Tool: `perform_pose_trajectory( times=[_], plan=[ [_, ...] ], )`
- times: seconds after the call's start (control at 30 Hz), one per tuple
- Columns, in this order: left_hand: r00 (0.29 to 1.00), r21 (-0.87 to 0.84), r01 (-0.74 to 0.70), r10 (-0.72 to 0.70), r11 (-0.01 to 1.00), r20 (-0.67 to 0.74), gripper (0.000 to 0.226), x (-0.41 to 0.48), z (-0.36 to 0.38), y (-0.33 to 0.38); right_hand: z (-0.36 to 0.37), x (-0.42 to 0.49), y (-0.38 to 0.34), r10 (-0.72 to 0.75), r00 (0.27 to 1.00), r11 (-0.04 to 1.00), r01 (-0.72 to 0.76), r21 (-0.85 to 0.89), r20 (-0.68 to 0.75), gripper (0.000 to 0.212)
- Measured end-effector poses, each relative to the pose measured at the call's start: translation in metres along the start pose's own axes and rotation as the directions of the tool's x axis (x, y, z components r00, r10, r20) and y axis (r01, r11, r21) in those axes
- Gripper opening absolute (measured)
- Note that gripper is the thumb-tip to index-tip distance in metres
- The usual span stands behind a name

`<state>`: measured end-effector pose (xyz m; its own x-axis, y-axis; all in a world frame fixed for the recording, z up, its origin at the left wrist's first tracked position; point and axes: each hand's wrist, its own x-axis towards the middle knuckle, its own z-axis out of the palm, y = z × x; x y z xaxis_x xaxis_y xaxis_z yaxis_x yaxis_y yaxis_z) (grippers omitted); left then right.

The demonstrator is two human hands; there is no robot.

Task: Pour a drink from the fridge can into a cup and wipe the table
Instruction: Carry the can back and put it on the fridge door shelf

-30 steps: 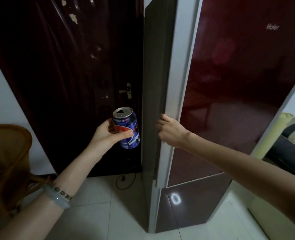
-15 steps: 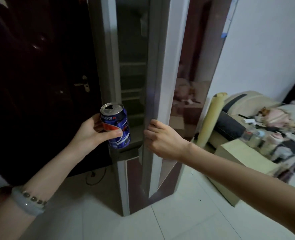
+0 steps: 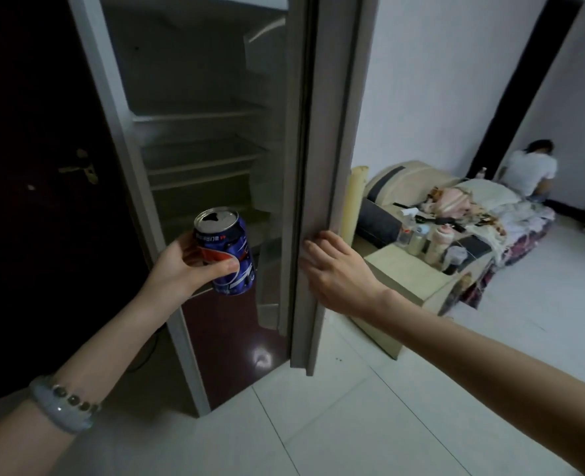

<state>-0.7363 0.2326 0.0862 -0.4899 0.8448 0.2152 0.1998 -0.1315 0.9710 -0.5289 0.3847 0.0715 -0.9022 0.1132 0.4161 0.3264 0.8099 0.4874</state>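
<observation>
My left hand grips a blue cola can upright in front of the fridge; the can's top is open. The fridge stands open and its grey shelves look bare. My right hand holds the free edge of the fridge door, which I see nearly edge-on, with fingers wrapped over onto the inner side. A low cream table to the right carries several bottles and containers.
A dark entrance door stands left of the fridge. Behind the table are a rolled cream mat and a cluttered sofa. A person in a white shirt sits at the far right. White floor tiles lie below.
The fridge door has swung wider, exposing the shelves. My view has turned right, bringing the table, the sofa and the person into sight. The can stays in my left hand.
</observation>
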Motion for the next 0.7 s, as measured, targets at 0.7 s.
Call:
perform_pose_trajectory(
  times=[0.7],
  plan=[
    [0.947, -0.062, 0.002, 0.018, 0.998, 0.321, 0.069, 0.052, 0.132, 0.011, 0.017, -0.114, 0.075, 0.626, 0.685, 0.645, -0.723, 0.248, 0.372, 0.083]
  ],
)
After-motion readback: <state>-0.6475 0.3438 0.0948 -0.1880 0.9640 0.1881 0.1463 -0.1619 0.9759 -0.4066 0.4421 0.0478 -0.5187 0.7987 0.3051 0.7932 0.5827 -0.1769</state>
